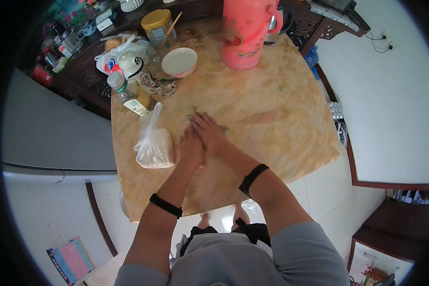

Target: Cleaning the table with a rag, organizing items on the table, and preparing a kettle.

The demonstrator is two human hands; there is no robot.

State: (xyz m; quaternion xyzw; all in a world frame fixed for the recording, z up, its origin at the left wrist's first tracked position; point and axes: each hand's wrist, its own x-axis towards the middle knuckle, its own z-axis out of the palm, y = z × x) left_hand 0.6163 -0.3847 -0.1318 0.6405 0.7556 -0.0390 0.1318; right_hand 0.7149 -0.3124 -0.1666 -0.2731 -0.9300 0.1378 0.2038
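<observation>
My right hand lies palm down over a dark grey-green thing, possibly a cloth, whose edges show around the fingers. Most of it is hidden beneath the hand. Close against its left side is my left hand, fingers pointing away from me and slightly blurred; whether it grips anything is hidden. Both hands are low over the patterned tabletop. Left of them stands a knotted clear plastic bag with a pale block-like content. A faint reddish-brown patch marks the tabletop to the right.
At the table's left are a capped bottle, a coiled cable, a filled plastic bag and a bowl. A yellow-lidded can stands behind. A pink thermos jug and metal kettle are at the far side.
</observation>
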